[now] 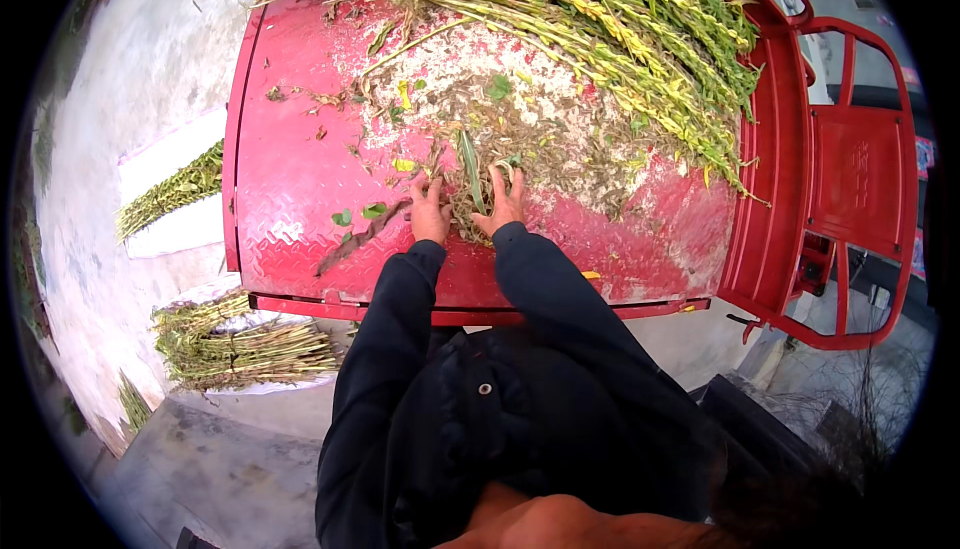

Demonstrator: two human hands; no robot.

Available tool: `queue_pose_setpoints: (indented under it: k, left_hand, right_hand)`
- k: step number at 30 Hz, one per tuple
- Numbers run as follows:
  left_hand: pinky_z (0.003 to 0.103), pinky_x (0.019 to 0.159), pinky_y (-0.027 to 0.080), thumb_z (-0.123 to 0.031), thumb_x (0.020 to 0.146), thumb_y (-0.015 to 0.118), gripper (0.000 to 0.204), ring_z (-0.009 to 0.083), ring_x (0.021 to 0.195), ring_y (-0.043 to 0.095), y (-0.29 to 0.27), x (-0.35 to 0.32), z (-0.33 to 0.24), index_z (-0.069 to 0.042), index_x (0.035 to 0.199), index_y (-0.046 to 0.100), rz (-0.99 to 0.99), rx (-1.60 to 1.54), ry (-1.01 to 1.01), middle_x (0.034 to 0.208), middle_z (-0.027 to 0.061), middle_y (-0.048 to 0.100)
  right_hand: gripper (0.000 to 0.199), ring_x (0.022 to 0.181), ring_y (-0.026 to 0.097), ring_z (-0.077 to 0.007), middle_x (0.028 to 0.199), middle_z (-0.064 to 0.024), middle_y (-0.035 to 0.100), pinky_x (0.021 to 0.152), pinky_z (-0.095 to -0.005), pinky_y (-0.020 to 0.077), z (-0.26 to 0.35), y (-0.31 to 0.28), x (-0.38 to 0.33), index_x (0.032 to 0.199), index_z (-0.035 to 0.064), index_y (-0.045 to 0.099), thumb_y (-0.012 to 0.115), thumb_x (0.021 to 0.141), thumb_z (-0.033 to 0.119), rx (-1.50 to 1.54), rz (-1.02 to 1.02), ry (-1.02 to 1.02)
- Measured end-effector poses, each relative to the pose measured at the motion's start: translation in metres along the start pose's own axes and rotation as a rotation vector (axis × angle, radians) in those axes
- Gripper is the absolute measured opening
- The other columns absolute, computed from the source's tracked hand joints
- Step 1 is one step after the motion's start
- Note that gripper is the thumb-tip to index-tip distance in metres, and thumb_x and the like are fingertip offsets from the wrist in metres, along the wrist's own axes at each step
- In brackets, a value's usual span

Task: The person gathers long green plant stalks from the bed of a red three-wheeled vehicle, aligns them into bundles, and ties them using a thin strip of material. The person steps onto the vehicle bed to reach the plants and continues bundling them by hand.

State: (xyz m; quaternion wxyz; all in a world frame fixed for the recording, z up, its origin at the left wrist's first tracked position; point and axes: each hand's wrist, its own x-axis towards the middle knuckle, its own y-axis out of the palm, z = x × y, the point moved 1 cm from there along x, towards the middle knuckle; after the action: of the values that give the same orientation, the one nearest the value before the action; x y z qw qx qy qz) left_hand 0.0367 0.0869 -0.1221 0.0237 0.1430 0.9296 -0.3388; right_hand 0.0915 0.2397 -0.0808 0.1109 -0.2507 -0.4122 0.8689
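A small heap of dry brown leaves [466, 221] lies on the red truck bed between my two hands, with one long green leaf [469, 171] sticking up from it. My left hand [431, 213] touches the heap's left side, its fingers stretched forward and apart. On the heap's right side is my right hand [504, 203], fingers spread and slightly bent against the leaves. Neither hand is wrapped round anything; the undersides of the fingers are hidden. More leaf litter [590, 149] and pale crumbs spread out beyond my right hand.
Long cut green stalks [600, 19] with yellowish pods lie across the bed's far side. A red rail frame [858, 179] rises at the right. On the ground at the left are bundled stalks [250, 349] and another green bundle [175, 189] on a white sheet.
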Motion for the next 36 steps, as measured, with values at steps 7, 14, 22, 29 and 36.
queue_pose_setpoints:
  k: [7, 14, 22, 29, 36]
  left_hand:
    - [0.032, 0.061, 0.045, -0.005, 0.071, 0.062, 0.019, 0.0208, 0.064, 0.057, 0.038, -0.020, -0.042, 0.000, 0.089, 0.061, 0.195, -0.494, -0.064, 0.073, 0.0133, 0.060]
    - [0.022, 0.056, 0.043, -0.005, 0.082, 0.060, 0.027, 0.0061, 0.064, 0.052, -0.010, -0.038, -0.104, 0.001, 0.109, 0.058, 0.057, -0.623, -0.126, 0.080, 0.0002, 0.061]
    - [0.016, 0.043, 0.036, -0.010, 0.086, 0.058, 0.010, 0.0025, 0.052, 0.043, -0.079, -0.088, -0.069, -0.005, 0.092, 0.063, -0.363, -0.706, -0.439, 0.076, 0.0004, 0.061]
    - [0.017, 0.045, 0.038, -0.013, 0.086, 0.058, 0.010, 0.0035, 0.056, 0.046, -0.094, -0.142, -0.031, -0.005, 0.089, 0.063, -0.492, -0.672, -0.489, 0.075, -0.0004, 0.061]
    - [0.017, 0.045, 0.037, -0.010, 0.086, 0.057, 0.009, 0.0040, 0.055, 0.047, -0.093, -0.176, -0.019, -0.004, 0.089, 0.062, -0.419, -0.704, -0.546, 0.068, -0.0013, 0.057]
  right_hand:
    - [0.075, 0.124, 0.029, -0.0447, 0.135, -0.0278, 0.027, 0.099, -0.0437, 0.0334, -0.003, -0.020, -0.010, 0.131, 0.0188, 0.037, 0.067, 0.064, 0.006, 0.233, 0.036, -0.240]
    - [0.062, 0.106, 0.054, -0.0322, 0.117, -0.0225, 0.053, 0.088, -0.0369, 0.0450, -0.076, -0.044, 0.009, 0.121, 0.0038, 0.049, 0.073, 0.065, 0.009, 0.463, -0.005, 0.063]
    - [0.046, 0.097, 0.059, -0.0287, 0.105, -0.0207, 0.060, 0.080, -0.0378, 0.0485, -0.161, -0.072, -0.002, 0.112, 0.0003, 0.055, 0.068, 0.068, 0.001, 0.409, -0.214, 0.187]
    - [0.061, 0.125, 0.027, -0.0404, 0.141, -0.0128, 0.023, 0.089, -0.0461, 0.0428, -0.084, -0.064, -0.039, 0.120, 0.0157, 0.047, 0.067, 0.064, 0.002, -0.084, 0.148, -0.288]
    - [0.072, 0.129, 0.017, -0.0443, 0.148, -0.0091, 0.005, 0.081, -0.0688, 0.0348, -0.005, -0.004, -0.066, 0.136, 0.0323, 0.027, 0.062, 0.076, 0.015, -0.459, 0.441, -0.492]
